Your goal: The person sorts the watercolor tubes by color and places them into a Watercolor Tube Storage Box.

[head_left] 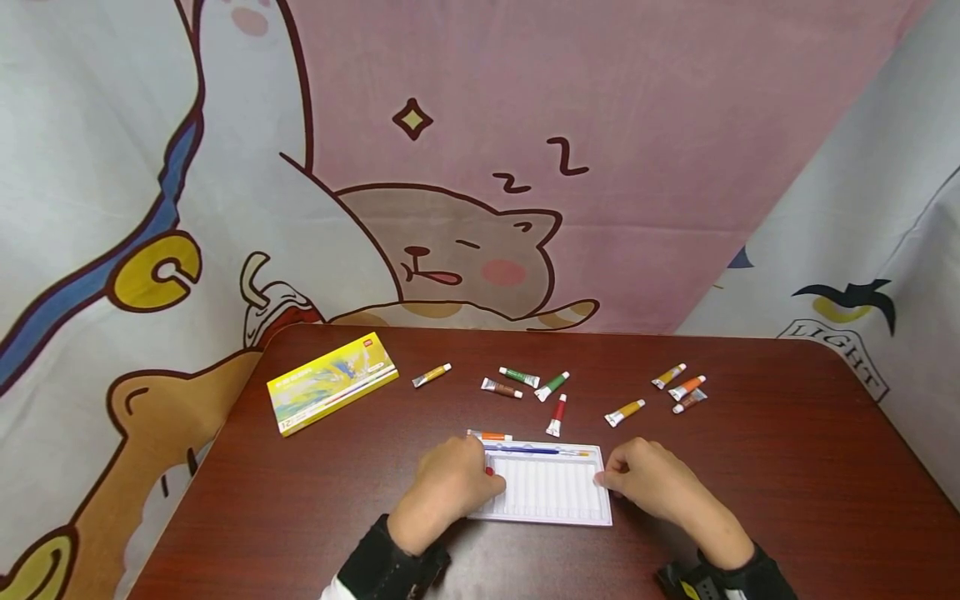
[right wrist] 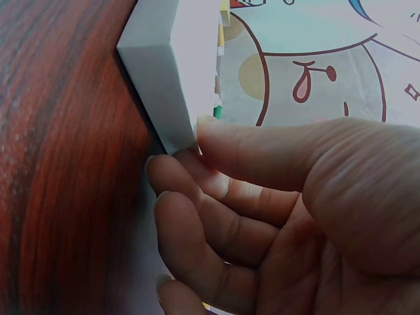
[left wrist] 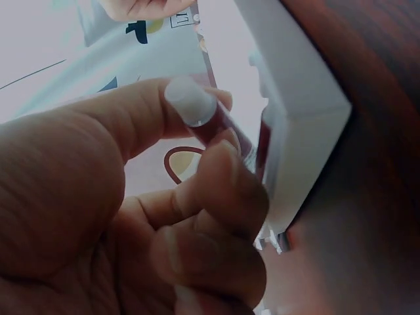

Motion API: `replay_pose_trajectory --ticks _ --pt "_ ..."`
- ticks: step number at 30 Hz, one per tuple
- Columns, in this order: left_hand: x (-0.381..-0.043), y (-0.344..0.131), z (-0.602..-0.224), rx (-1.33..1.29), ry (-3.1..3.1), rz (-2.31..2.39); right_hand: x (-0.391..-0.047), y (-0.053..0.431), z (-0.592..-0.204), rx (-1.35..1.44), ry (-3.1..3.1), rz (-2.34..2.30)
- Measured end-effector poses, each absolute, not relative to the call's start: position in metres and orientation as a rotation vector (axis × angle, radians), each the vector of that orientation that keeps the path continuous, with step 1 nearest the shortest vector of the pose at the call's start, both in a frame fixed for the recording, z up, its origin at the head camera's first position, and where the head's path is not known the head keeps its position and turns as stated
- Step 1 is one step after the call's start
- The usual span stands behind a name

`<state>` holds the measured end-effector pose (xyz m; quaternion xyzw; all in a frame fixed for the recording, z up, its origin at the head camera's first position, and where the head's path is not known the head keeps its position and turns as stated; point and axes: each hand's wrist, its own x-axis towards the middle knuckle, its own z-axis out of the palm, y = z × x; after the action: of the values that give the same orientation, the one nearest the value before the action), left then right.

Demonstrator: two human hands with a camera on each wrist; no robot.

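My left hand (head_left: 453,477) is over the left end of a white plastic tray (head_left: 551,521). Between its thumb and fingers it pinches a small dark red paint tube with a white cap (left wrist: 189,100), which is tilted close beside the tray's wall. In the head view, only a bit of red shows by the thumb. At the tray's opposite end, my right hand (head_left: 651,477) pinches the edge between thumb and curled fingers (right wrist: 177,223). Narrow slots line the tray, and a blue-handled paintbrush (head_left: 525,450) lies along its far side.
Just behind the tray are an orange tube (head_left: 495,437) and a red tube (head_left: 557,415). Green tubes (head_left: 519,377), a brown tube (head_left: 501,388) and several yellow, orange and brown tubes (head_left: 625,413) lie farther back. A yellow paint box (head_left: 333,383) sits at the back left.
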<state>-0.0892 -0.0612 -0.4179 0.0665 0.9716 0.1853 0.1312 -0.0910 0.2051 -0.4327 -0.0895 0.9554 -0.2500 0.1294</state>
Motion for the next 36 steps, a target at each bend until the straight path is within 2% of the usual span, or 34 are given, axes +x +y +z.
replay_pose_trajectory --ticks 21,36 --pt "-0.09 -0.063 -0.423 0.263 2.807 0.527 -0.092 0.206 -0.433 -0.265 2.788 -0.729" --pt "-0.086 -0.069 -0.411 0.349 2.699 0.55 -0.091 0.206 -0.433 -0.245 2.773 -0.739"
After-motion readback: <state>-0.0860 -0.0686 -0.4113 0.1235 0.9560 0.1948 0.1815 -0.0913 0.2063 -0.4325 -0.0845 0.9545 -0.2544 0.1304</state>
